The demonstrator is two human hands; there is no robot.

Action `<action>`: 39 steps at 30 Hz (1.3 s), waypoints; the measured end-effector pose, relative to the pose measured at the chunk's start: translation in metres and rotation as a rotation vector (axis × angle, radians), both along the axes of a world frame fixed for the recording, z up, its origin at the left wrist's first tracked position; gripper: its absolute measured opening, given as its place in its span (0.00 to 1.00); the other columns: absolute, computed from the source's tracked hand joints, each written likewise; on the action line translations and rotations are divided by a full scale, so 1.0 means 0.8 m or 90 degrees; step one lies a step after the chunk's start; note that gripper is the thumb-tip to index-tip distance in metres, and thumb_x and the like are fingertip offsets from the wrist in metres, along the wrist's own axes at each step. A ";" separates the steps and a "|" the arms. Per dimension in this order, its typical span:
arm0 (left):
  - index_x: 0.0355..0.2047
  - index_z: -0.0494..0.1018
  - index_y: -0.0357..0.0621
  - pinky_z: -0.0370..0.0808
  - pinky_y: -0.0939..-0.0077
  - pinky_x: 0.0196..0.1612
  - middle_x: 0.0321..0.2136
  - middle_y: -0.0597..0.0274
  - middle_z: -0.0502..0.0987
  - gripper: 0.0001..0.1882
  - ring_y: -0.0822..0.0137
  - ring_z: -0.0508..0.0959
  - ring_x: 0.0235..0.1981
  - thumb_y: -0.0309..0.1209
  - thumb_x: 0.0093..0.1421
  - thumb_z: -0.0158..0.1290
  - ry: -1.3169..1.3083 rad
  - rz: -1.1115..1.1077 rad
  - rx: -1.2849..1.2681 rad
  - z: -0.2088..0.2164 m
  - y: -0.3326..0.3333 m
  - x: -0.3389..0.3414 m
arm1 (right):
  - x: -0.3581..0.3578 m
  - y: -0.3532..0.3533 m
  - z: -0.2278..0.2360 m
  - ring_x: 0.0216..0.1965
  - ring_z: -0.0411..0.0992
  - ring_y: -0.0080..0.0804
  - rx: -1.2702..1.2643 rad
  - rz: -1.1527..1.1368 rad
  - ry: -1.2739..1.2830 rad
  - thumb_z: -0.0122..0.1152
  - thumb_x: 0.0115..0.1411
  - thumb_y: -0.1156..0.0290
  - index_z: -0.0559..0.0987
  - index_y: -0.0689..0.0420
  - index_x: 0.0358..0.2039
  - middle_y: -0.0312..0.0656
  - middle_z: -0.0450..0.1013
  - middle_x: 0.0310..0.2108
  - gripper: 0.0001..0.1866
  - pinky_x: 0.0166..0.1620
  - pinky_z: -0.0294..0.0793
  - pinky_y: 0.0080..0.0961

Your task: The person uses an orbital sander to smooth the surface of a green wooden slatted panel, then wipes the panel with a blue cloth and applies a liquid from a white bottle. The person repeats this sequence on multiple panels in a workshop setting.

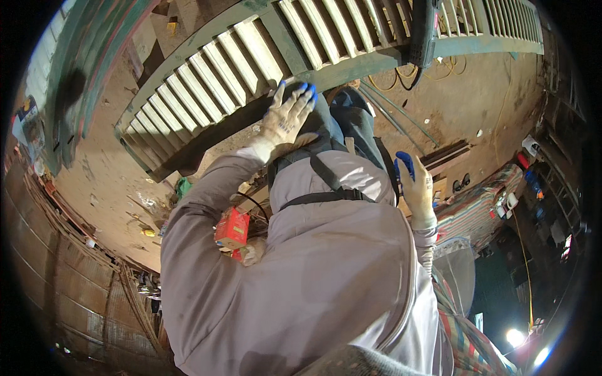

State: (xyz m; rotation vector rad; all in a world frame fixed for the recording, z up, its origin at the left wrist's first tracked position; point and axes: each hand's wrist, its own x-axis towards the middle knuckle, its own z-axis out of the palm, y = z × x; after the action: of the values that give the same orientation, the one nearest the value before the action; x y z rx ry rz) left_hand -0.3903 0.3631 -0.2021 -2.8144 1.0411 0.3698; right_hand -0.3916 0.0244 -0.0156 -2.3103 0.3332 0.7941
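Observation:
My left hand (288, 122), in a pale glove with blue fingertips, lies with fingers stretched out at the near edge of a green-framed louvred panel (351, 76). Its fingertips overlap the frame in the picture; I cannot tell whether they press on it. Pale slats (219, 72) fill the panel's sections. My right hand (416, 188), gloved the same way, is raised beside my right hip, its fingers loosely apart and nothing visible in it. A dark, long-bodied power tool (424, 34) rests across the panel, right of my left hand.
A red box (232, 227) stands low by my left elbow. Thin metal rods (401, 122) and a yellow cable (382, 88) lie on the floor beyond my legs. Green corrugated sheets (94, 69) lean at the far left. Striped cloth (480, 203) covers something at right.

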 end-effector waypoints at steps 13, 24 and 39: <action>0.74 0.55 0.43 0.39 0.33 0.75 0.76 0.53 0.53 0.42 0.56 0.52 0.76 0.59 0.70 0.40 0.112 0.210 0.076 0.058 -0.027 0.059 | 0.013 -0.054 -0.008 0.41 0.82 0.50 -0.021 0.114 -0.078 0.59 0.70 0.66 0.79 0.63 0.51 0.54 0.81 0.41 0.15 0.43 0.79 0.36; 0.75 0.53 0.46 0.33 0.33 0.75 0.77 0.54 0.49 0.43 0.56 0.47 0.78 0.64 0.73 0.25 -0.019 0.296 0.240 0.069 0.013 0.122 | 0.001 -0.069 -0.005 0.43 0.81 0.53 -0.056 0.144 -0.081 0.60 0.68 0.64 0.80 0.61 0.47 0.54 0.81 0.42 0.14 0.45 0.79 0.39; 0.73 0.57 0.36 0.35 0.38 0.76 0.75 0.47 0.53 0.47 0.52 0.52 0.76 0.64 0.68 0.40 0.051 0.228 0.029 0.037 -0.033 0.035 | 0.008 -0.092 -0.017 0.44 0.81 0.52 -0.056 0.180 -0.074 0.59 0.68 0.63 0.80 0.60 0.47 0.52 0.82 0.42 0.15 0.46 0.79 0.39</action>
State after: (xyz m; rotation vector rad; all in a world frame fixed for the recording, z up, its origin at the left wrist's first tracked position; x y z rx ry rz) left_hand -0.3621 0.3365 -0.1729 -2.9597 0.5267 0.5364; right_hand -0.3855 -0.0492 -0.0291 -2.5085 -0.0127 0.7873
